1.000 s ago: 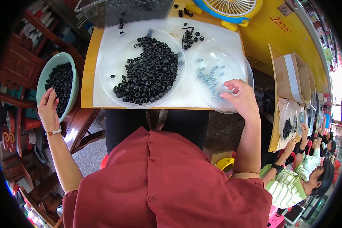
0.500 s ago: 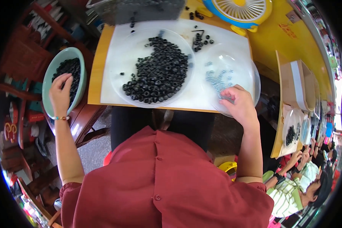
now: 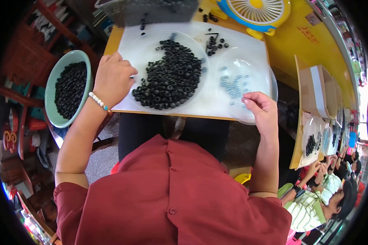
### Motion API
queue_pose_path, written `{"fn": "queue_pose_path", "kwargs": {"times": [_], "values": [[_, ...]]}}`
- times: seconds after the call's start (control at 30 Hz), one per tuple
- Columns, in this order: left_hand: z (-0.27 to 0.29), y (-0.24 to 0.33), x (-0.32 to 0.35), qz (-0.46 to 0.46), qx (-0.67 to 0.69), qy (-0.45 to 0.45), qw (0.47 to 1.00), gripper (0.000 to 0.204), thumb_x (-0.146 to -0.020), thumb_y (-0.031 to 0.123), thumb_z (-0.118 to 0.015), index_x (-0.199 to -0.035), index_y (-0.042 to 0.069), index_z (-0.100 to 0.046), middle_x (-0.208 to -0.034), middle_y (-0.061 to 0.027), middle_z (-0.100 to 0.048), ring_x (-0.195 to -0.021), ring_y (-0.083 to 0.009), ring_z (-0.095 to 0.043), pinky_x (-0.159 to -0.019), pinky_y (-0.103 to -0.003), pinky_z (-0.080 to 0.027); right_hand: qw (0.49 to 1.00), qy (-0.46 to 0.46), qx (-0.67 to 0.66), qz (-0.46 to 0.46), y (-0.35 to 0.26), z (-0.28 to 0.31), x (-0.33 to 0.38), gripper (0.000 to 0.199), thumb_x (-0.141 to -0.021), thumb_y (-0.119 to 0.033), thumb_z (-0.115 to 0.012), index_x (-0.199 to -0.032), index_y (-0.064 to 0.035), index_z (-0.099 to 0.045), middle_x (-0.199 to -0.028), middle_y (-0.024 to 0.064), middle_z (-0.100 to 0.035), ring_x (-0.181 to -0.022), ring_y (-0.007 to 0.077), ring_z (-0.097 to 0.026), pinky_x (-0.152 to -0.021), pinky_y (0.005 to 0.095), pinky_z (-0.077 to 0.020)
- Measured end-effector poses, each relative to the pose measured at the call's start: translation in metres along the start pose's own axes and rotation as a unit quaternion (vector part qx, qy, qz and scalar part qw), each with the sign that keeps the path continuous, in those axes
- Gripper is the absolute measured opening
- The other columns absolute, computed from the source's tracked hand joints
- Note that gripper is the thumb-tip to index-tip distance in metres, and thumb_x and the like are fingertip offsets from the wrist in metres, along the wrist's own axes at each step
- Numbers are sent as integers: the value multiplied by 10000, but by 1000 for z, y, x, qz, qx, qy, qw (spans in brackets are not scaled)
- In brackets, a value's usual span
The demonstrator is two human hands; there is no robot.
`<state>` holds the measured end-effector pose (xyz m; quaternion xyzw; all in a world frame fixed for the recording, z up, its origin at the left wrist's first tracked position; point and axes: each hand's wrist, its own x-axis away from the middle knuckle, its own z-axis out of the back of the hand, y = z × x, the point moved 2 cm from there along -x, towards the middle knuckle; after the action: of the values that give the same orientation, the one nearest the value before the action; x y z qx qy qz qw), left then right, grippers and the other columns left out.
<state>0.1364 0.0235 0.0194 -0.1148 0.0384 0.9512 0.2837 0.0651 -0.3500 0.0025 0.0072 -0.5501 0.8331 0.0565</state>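
Note:
My left hand [image 3: 115, 77] is over the left side of a large clear round tray [image 3: 140, 45], its fingers closed at a small black ring-shaped part [image 3: 131, 76], mostly hidden by the fingertips. A heap of black ring-shaped parts [image 3: 171, 73] fills the middle of that tray. Above the near edge of a clear plate [image 3: 253, 65], my right hand [image 3: 262, 109] pinches thumb and forefinger together. A tiny pale piece seems to show at those fingertips, too small to name. Similar small bluish clear pieces [image 3: 232, 86] are scattered on the plate.
A pale green basin [image 3: 49, 92] of black parts stands left of the table. Behind the tray are a grey bin [image 3: 151, 14], a hex key [image 3: 211, 34] with loose black parts, and a blue-yellow fan [image 3: 257, 10]. Cardboard boxes [image 3: 308, 92] and other people are at the right.
My left hand has left the green basin and moved right to the tray's left side, where a lone black part lay. My right hand has shifted slightly, thumb and forefinger now closed together.

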Motion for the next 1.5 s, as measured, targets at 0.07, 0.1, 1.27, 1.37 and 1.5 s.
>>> {"fn": "queue_pose_path", "kwargs": {"times": [0.07,0.1,1.27,1.37,1.5], "values": [[-7,-2,-6,-12,-1,9,1000,77,-645,108,-678,-704,148,-708,-725,14,-646,-774,-193,-525,-801,-333,-382,987,-12,-156,-35,-1,-1,4,114,-814,16,-624,-928,26,-634,-845,61,-650,-783,139,-612,-716,223,-451],[-9,-3,-9,-8,-15,-16,1000,55,-652,101,-665,-682,140,-691,-688,5,-630,-771,-198,-527,-785,-339,-381,971,-33,-235,-28,-2,-4,5,125,-819,19,-620,-944,28,-623,-861,75,-642,-793,143,-606,-710,226,-446],[9,79,30,234,810,-59,534,190,-822,-10,-613,-1009,1,-644,-1047,-100,-615,-862,-158,-627,-661,-222,-497,867,-174,-465,-50,-58,-85,36,155,-814,-5,-636,-953,25,-574,-868,118,-634,-778,147,-613,-658,221,-462],[4,100,38,233,859,-53,453,207,-810,-15,-641,-1014,18,-630,-1034,-125,-626,-862,-170,-624,-688,-253,-521,871,-214,-441,-32,-64,-94,40,113,-849,4,-617,-960,15,-598,-944,99,-643,-840,128,-623,-731,217,-486],[4,110,43,227,883,-37,410,234,-793,-7,-663,-1020,34,-622,-1020,-129,-628,-856,-169,-623,-693,-264,-533,876,-215,-432,-11,-69,-103,47,121,-853,51,-590,-974,45,-587,-955,99,-641,-899,136,-616,-835,258,-495]]}}
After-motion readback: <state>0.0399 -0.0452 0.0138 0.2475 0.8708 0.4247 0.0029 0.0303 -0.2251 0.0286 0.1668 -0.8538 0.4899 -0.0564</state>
